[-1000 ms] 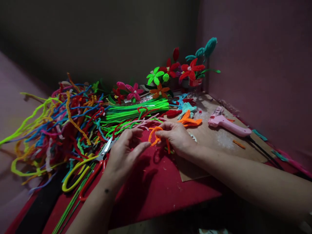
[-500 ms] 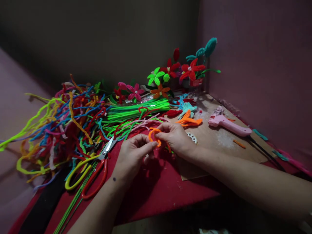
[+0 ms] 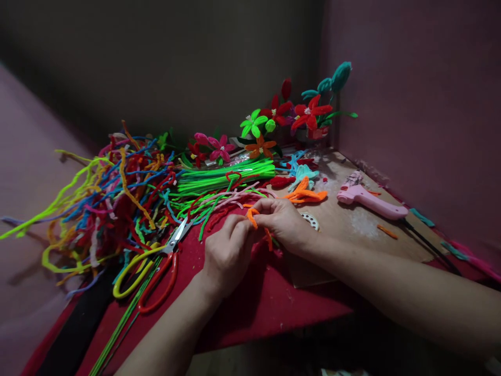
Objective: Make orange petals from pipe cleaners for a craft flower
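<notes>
An orange pipe cleaner [image 3: 253,218] is bent between my two hands above the red tabletop. My left hand [image 3: 230,250] is turned with its back up, its fingers closed at the pipe cleaner's near side. My right hand [image 3: 287,224] pinches the same piece from the right, and an orange end hangs below its fingers. The fingertips of both hands meet and partly hide the piece. Just behind my right hand lies an orange petal shape [image 3: 305,194]. Scissors [image 3: 172,243] with one yellow and one red handle lie left of my left hand.
A tangled heap of coloured pipe cleaners [image 3: 113,198] fills the left. Behind my hands lies a green bundle [image 3: 227,176], with fuzzy flowers [image 3: 254,123] farther back. A pink glue gun [image 3: 371,201] with a black cord rests on a brown board [image 3: 352,235] at right.
My left hand has rotated, its back now facing up, and moved closer to my right hand. The orange loop looks smaller and more covered. The whole view has shifted slightly.
</notes>
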Tool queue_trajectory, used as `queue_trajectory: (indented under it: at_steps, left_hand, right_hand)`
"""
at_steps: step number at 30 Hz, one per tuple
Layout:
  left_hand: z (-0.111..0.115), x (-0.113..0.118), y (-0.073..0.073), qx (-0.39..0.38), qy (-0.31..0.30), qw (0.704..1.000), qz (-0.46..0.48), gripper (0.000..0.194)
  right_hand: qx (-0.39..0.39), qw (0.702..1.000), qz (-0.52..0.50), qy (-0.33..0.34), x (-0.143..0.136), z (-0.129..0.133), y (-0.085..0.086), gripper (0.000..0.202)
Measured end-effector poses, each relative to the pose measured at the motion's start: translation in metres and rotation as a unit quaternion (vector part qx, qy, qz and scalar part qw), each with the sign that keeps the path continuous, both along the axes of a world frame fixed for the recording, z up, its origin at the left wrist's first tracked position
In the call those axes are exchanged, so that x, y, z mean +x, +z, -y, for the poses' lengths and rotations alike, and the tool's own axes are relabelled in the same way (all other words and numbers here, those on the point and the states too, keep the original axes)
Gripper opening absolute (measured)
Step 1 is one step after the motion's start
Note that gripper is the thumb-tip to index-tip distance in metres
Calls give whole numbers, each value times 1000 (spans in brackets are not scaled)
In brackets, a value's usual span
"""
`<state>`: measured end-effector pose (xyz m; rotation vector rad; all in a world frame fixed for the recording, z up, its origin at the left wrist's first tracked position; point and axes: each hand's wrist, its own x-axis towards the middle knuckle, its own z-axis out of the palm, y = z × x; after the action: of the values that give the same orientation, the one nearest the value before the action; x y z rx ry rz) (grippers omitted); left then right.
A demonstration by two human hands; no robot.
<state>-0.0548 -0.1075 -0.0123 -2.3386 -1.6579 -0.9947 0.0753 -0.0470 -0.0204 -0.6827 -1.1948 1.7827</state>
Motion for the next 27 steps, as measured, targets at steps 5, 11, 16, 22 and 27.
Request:
queue_trajectory:
  at_steps: [5, 11, 16, 22, 27]
  left_hand:
    - [-7, -7, 18, -235, -87, 911, 329, 29]
    - [-11, -9, 16, -344, -184, 804, 449, 39]
    - [-10, -5, 4, -339, -120, 854, 377, 28]
    - [-7, -8, 2, -341, -41, 908, 241, 17]
    - [-8, -10, 14, -418, -16, 868, 266, 16]
  right_hand:
    - [-69, 990, -86, 90, 3, -3, 2, 13]
    - [-133, 963, -144, 184, 7, -10, 0, 11]
    - [-165, 965, -137, 152, 6, -13, 2, 10]
    - [-188, 979, -81, 20, 8, -14, 12, 12]
    - [-164, 985, -45, 2, 7, -13, 9, 10]
